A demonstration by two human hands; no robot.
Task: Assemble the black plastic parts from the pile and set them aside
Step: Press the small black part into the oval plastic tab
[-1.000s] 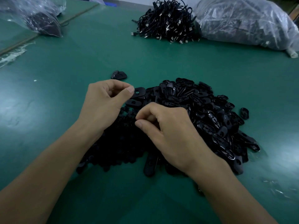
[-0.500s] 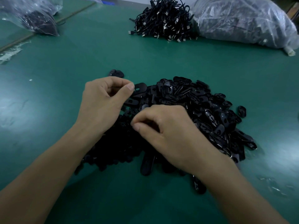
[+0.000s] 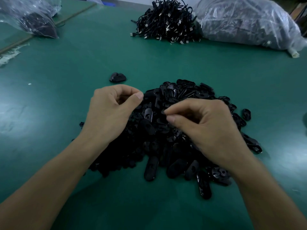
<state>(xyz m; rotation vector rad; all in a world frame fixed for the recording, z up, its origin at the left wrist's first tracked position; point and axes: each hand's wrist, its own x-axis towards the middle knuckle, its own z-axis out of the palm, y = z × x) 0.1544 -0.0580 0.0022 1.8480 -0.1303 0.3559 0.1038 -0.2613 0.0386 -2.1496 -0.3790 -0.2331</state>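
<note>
Space opened between your left grip (image 3: 114, 113), curled with contents hidden, and right grip (image 3: 204, 125) pinching a small part (image 3: 163, 112) off the pile (image 3: 182, 146), so joining looked next.

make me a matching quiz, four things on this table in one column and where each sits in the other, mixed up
Things
1. cable bundle
2. large clear bag
3. small clear bag
4. loose black parts

Places
a. far left corner
b. far right corner
c. far side, middle, right beside the large bag
d. mid-table, just beyond and left of the pile, apart from it

Pairs: 1-c, 2-b, 3-a, 4-d
</note>
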